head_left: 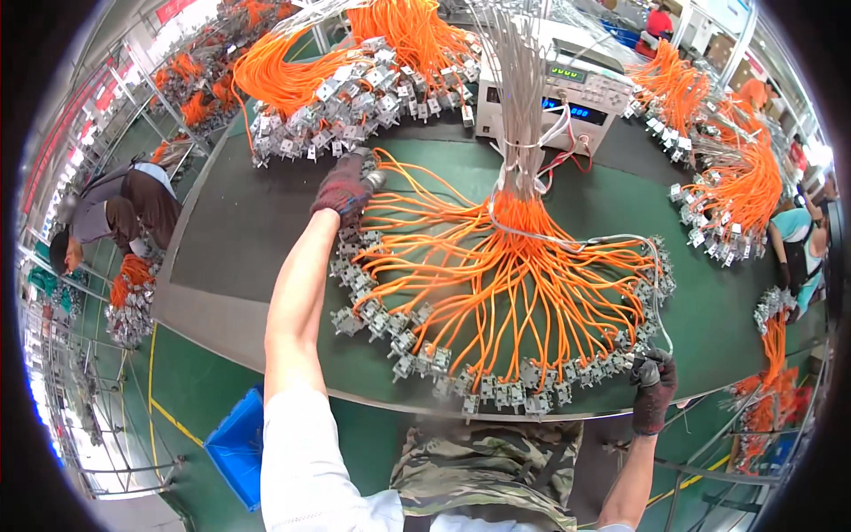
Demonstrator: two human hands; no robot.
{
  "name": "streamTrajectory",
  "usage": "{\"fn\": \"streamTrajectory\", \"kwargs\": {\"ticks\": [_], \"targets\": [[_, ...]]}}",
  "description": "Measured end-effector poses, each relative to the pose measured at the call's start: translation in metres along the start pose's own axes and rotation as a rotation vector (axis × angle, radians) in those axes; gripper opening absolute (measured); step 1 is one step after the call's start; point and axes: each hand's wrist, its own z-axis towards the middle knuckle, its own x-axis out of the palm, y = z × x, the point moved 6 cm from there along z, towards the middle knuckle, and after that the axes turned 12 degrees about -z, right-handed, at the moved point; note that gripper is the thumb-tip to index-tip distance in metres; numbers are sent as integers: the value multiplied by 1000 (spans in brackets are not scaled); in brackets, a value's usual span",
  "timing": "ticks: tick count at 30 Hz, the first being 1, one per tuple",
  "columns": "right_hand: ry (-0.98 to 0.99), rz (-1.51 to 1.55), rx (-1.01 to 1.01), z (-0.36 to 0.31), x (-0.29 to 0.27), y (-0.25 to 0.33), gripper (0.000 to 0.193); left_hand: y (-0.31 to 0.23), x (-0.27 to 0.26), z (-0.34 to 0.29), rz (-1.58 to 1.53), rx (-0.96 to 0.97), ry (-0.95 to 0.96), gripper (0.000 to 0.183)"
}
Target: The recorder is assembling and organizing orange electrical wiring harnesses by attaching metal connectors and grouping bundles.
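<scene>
On the table, a big bundle of orange wires (pixel 496 257) fans out toward me, each tipped with a small silver metal connector (pixel 434 359). At the fan's upper left end, my left hand (pixel 344 188), in a dark red and grey glove, is closed on one of these connectors. A thin grey test lead (pixel 658 293) loops from the bundle's neck across the right side. Its end runs into the closed fingers of my right hand (pixel 654 390), gloved alike, at the table's near right edge. The lead's tip is hidden by those fingers.
A bench meter (pixel 554 97) with lit displays stands behind the bundle, wired in red and white. More orange wire bundles (pixel 292 75) lie at the far left and hang at the right (pixel 745 177). A blue bin (pixel 238 452) is on the floor; other people work on both sides.
</scene>
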Motion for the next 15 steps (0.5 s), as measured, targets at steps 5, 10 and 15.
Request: {"fn": "streamTrajectory", "kwargs": {"ticks": [5, 10, 15], "targets": [[-48, -3, 21, 0, 0, -1, 37, -4, 12, 28, 16, 13, 92, 80], [-116, 22, 44, -3, 10, 2, 34, 8, 9, 44, -77, -34, 262, 91], [-140, 52, 48, -2, 15, 1, 36, 40, -3, 40, -253, -67, 202, 83]]}}
